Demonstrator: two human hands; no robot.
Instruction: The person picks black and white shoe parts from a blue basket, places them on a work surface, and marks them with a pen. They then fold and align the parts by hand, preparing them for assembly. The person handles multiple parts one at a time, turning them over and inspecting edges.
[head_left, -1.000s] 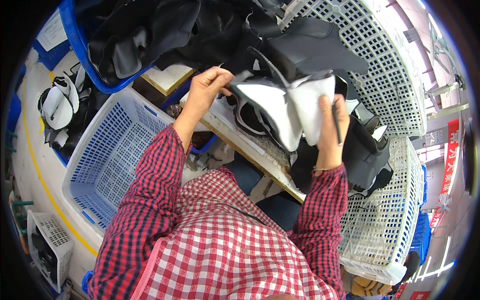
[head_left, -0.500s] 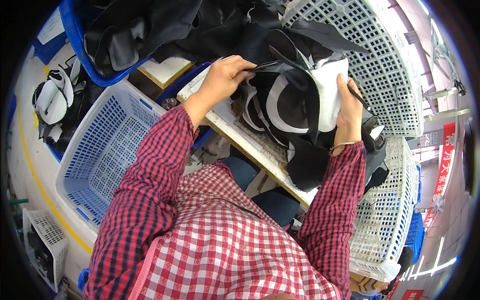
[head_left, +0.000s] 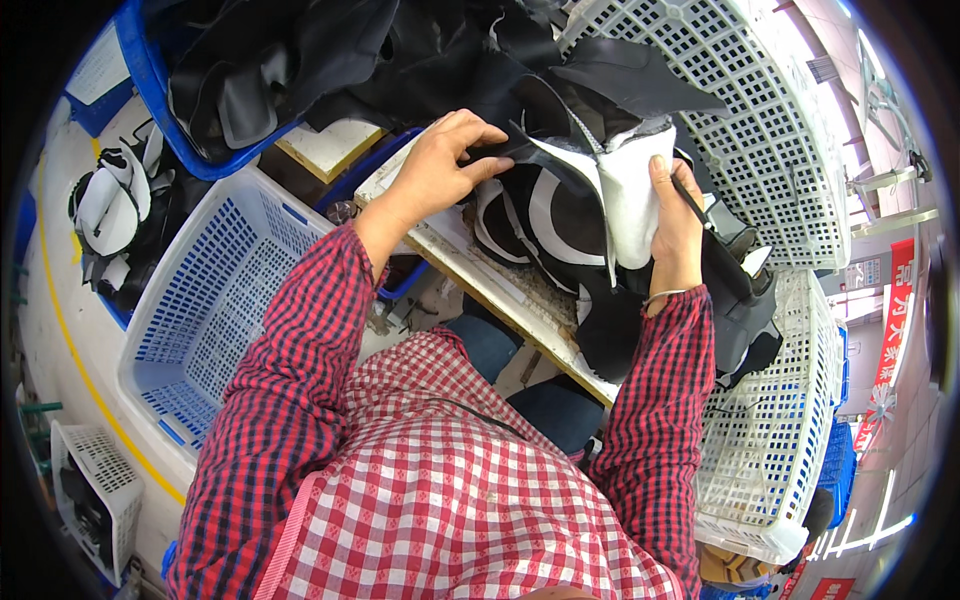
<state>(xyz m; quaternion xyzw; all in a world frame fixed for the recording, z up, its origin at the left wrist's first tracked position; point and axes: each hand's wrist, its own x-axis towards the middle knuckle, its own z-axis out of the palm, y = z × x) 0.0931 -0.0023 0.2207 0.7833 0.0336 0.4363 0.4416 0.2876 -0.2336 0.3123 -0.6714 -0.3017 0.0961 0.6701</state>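
Note:
My right hand (head_left: 676,228) grips a black leather-like piece with a white lining (head_left: 630,205), thumb on the white side. A toothed strip like a zipper (head_left: 584,130) runs along its upper part. A thin black rod-like tool (head_left: 693,206) is also held between the fingers of this hand. My left hand (head_left: 435,165) is open beside the piece's left edge, thumb and forefinger apart. Below the held piece, black pieces with curved white bands (head_left: 548,215) lie on the worn white table (head_left: 500,290).
A blue bin (head_left: 172,125) of black sheets stands far left, a white-blue basket (head_left: 200,330) nearer. White baskets (head_left: 740,130) rise at the right, another (head_left: 760,470) below. Black and white scraps (head_left: 105,215) lie in a container at the left edge.
My left thumb and fingers have parted and let go of the black edge they were pinching. My right hand has moved slightly left, turning the piece so more white lining shows.

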